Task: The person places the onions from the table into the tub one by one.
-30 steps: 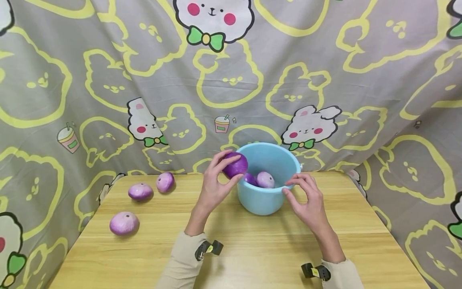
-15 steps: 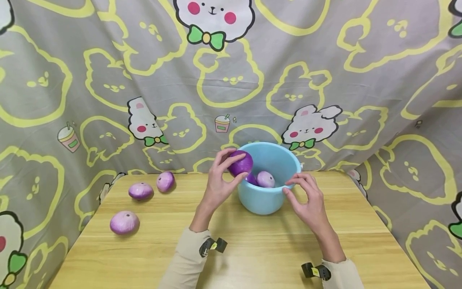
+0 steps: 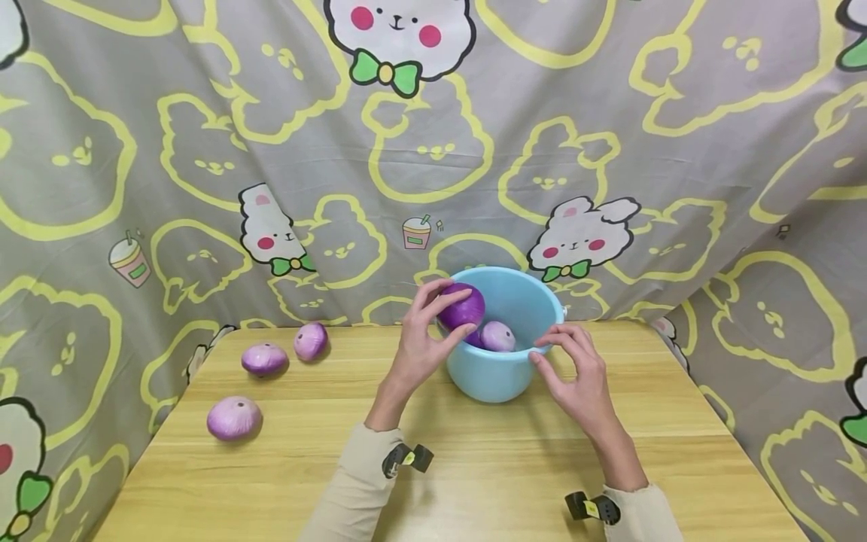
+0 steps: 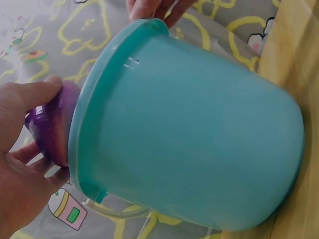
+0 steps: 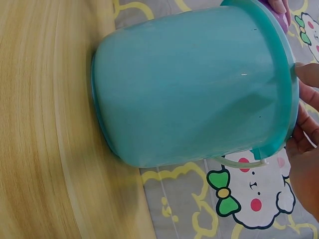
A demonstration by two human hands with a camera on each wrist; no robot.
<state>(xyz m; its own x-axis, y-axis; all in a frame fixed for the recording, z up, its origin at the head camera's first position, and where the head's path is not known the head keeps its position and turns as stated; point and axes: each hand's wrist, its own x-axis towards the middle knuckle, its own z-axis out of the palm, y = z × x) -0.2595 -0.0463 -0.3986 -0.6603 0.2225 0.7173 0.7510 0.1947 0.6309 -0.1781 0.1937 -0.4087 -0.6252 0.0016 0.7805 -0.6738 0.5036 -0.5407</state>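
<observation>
My left hand (image 3: 421, 339) holds a purple onion (image 3: 464, 307) between thumb and fingers, over the left rim of a light blue bucket (image 3: 489, 380). In the left wrist view, that onion (image 4: 56, 122) shows just above the bucket's rim. With thumb and fingertips, my right hand (image 3: 579, 380) pinches the front right rim; the right wrist view has its fingers (image 5: 310, 124) at the rim too. Inside the bucket lies a paler onion (image 3: 498, 336). Next to it, another dark purple one (image 3: 473, 339) is partly hidden by the left hand and the rim.
Three more purple onions lie at the table's left: a near onion (image 3: 233, 418), a middle onion (image 3: 264, 360) and a far onion (image 3: 311, 342). The wooden table (image 3: 474, 482) backs onto a patterned curtain (image 3: 433, 173). A white handle (image 5: 239, 163) hangs from the bucket.
My left hand has moved to the right with the onion, from beside the bucket's left rim to over its opening. The right hand and the bucket have stayed in place.
</observation>
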